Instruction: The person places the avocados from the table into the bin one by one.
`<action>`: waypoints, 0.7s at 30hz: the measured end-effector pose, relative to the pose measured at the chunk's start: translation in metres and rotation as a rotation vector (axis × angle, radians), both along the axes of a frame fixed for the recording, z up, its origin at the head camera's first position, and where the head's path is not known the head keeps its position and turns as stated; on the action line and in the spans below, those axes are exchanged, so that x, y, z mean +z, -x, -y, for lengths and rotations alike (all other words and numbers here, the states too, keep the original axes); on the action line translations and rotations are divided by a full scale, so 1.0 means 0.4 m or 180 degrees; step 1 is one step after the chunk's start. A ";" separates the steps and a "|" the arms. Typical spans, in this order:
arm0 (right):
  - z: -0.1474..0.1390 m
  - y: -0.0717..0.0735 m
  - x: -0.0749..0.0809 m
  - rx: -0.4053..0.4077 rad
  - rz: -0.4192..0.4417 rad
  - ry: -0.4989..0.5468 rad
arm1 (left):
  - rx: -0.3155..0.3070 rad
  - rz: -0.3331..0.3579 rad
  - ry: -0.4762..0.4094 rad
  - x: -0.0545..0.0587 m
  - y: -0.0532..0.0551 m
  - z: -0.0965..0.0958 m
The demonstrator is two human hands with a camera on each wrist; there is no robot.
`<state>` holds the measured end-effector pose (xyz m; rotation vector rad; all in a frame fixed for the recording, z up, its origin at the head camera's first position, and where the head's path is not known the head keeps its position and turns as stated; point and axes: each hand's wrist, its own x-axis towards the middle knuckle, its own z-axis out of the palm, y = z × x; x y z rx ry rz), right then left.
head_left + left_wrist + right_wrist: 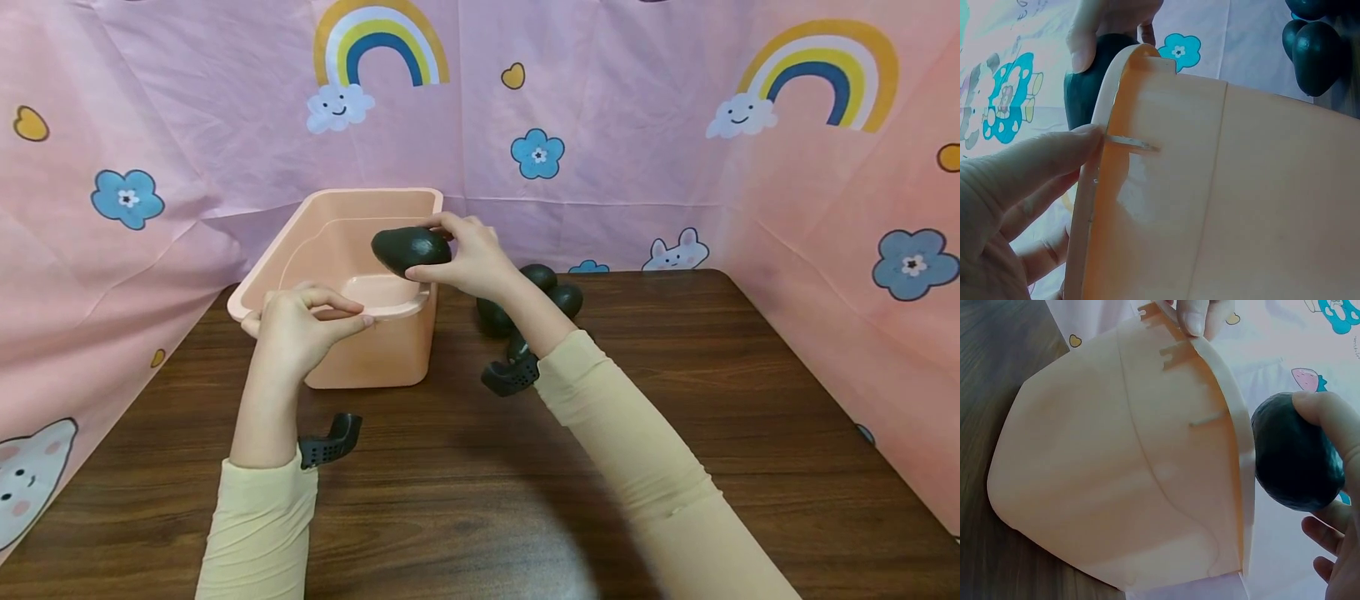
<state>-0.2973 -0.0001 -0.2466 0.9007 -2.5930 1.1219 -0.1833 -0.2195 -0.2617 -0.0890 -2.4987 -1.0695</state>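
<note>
A dark green avocado [411, 250] is held by my right hand [471, 257], thumb below and fingers over its blunt end, above the near right rim of a peach plastic bin [367, 354]. In the right wrist view the avocado [1297, 453] shows just beyond the bin's rim. My left hand [296, 327] pinches the bin's front rim between thumb and fingers; the left wrist view shows the thumb [1054, 153] on the outer side of the lip. The part of the bin's floor that shows is bare, and the rest is hidden by the front wall and my left hand.
Several more avocados [566, 300] lie clustered on the dark wooden table [660, 375] right of the bin, partly hidden behind my right forearm. A printed pink and lilac cloth [600, 108] hangs behind and along both sides. Black wrist mounts [330, 442] sit on both wrists.
</note>
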 end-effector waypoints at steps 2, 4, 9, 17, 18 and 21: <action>0.005 -0.001 0.001 0.0004 -0.0027 -0.0018 | -0.0016 0.0014 -0.0023 0.000 0.000 0.000; 0.011 -0.002 0.000 0.0000 -0.0045 -0.0025 | -0.0018 0.0015 -0.0037 -0.002 0.000 0.000; 0.028 -0.001 -0.003 -0.0062 -0.0022 -0.0003 | -0.0016 -0.0011 -0.0039 -0.001 0.002 0.000; 0.055 -0.002 -0.007 -0.0156 0.0009 -0.0019 | -0.0063 0.0022 -0.0087 -0.002 0.002 0.001; 0.058 -0.003 -0.007 -0.0165 0.0016 -0.0023 | -0.0070 0.0022 -0.0093 -0.002 0.001 0.000; 0.067 -0.005 -0.011 -0.0190 0.0017 -0.0018 | -0.0083 0.0010 -0.0097 -0.003 0.001 -0.001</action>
